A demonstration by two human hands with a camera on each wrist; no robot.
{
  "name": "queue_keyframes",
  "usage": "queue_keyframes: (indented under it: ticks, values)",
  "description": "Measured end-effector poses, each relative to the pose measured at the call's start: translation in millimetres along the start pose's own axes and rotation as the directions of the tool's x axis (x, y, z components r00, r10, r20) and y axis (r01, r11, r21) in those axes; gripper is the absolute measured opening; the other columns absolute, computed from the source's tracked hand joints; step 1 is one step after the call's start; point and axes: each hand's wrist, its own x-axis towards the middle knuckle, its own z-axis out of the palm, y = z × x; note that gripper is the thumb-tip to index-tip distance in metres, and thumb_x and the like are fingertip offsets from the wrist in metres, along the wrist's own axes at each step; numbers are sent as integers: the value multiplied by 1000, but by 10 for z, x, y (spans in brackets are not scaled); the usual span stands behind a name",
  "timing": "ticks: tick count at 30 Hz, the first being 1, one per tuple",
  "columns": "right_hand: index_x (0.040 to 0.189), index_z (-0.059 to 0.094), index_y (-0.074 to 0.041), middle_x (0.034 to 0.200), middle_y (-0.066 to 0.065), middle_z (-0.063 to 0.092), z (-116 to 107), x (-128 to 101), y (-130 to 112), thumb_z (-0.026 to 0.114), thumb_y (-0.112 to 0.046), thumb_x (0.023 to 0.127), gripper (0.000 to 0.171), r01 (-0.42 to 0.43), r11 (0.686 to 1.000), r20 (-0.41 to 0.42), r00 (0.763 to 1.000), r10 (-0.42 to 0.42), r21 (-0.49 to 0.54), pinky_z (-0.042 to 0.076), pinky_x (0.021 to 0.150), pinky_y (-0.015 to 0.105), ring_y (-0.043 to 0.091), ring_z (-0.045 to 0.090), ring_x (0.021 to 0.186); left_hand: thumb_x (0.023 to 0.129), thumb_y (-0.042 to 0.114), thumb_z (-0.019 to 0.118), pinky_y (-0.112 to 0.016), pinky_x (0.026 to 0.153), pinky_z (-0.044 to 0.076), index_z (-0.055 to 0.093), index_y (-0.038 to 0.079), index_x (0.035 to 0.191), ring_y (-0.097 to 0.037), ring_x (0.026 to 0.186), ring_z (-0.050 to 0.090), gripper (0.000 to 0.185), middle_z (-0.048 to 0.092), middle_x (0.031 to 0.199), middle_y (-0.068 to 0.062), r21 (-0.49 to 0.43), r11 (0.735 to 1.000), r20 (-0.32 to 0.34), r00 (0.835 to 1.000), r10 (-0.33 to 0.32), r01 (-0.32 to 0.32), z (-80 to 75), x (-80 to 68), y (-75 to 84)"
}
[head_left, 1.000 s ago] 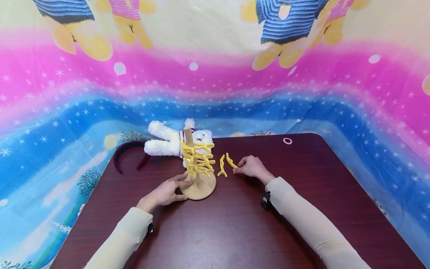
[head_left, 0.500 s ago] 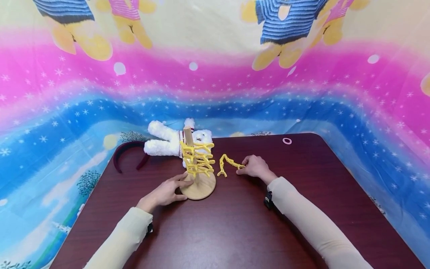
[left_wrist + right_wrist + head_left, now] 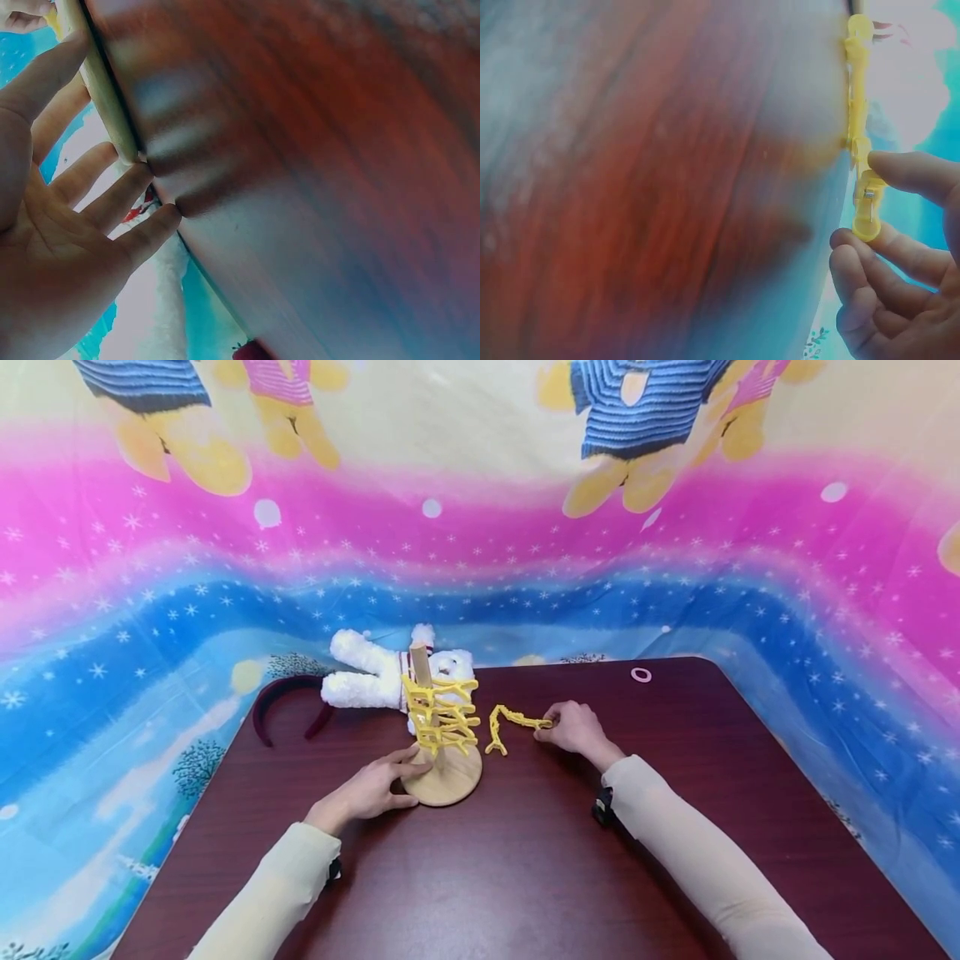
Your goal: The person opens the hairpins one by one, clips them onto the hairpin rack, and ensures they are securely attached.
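Observation:
My left hand (image 3: 369, 787) rests at the near left of a round wooden base (image 3: 448, 785), its fingers touching the rim. In the left wrist view, the fingers are fairly straight along the base's edge (image 3: 110, 112). From the base rises a wooden post (image 3: 422, 665), ringed by several yellow pieces with forked ends (image 3: 450, 713). To the right lies a bent yellow strand (image 3: 517, 718) of clip-like parts. My right hand (image 3: 576, 730) pinches its right end between thumb and fingers. The right wrist view shows a small metal part on the yellow clip (image 3: 866, 196).
A white plush toy (image 3: 367, 687) lies behind the stand. Left of it is a dark red headband (image 3: 279, 691). A small pale ring (image 3: 641, 675) lies far back right on the dark wood table (image 3: 487, 877). A printed cloth (image 3: 480, 560) hangs behind.
My right hand has moved slightly right, drawing the right yellow piece flatter. Its upper end, earlier apart from the left piece, now meets it. The left hand stays put.

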Motion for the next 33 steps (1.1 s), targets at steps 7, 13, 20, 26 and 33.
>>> queue_keyframes:
  ticks: [7, 13, 20, 26, 33]
  values:
    - [98, 71, -16, 89, 1, 68, -108, -37, 7, 74, -42, 76, 34, 52, 998, -34, 998, -50, 44, 47, 70, 34, 19, 58, 78, 83, 30, 70, -48, 101, 40, 51, 19, 136, -34, 133, 40, 57, 34, 151, -14, -5, 1000, -4, 1000, -1, 0, -3, -1, 2]
    - [98, 71, -17, 86, 0, 69, -272, -98, -40, 72, -43, 77, 34, 84, 995, -66, 995, -80, 60, 46, 67, 32, 16, 59, 76, 83, 30, 70, -48, 101, 40, 51, 20, 136, -34, 133, 40, 57, 33, 151, -14, -1, 1000, -4, 1000, -3, 3, 0, 5, -4]
    - [95, 72, -17, 82, -2, 69, -491, -175, -142, 71, -44, 78, 32, 150, 987, -128, 982, -141, 59, 48, 65, 30, 14, 60, 71, 83, 30, 71, -48, 102, 39, 51, 20, 136, -34, 134, 39, 58, 33, 151, -14, -8, 1000, -3, 1000, -3, 3, -2, 4, -2]
    - [91, 73, -18, 76, -4, 69, -687, -251, -268, 72, -46, 76, 32, 193, 981, -159, 969, -188, 12, 46, 65, 29, 11, 60, 70, 83, 29, 70, -48, 101, 40, 51, 20, 136, -34, 133, 40, 57, 33, 151, -14, -3, 1000, -2, 1000, 2, -2, 2, 3, -2]
    - [92, 74, -20, 78, -5, 69, -955, -416, -496, 72, -44, 79, 28, 269, 963, -187, 946, -264, -2, 47, 65, 29, 10, 61, 69, 84, 29, 70, -47, 101, 40, 50, 20, 137, -34, 133, 40, 57, 33, 151, -13, 4, 1000, 1, 1000, 1, -1, 3, 7, -8]
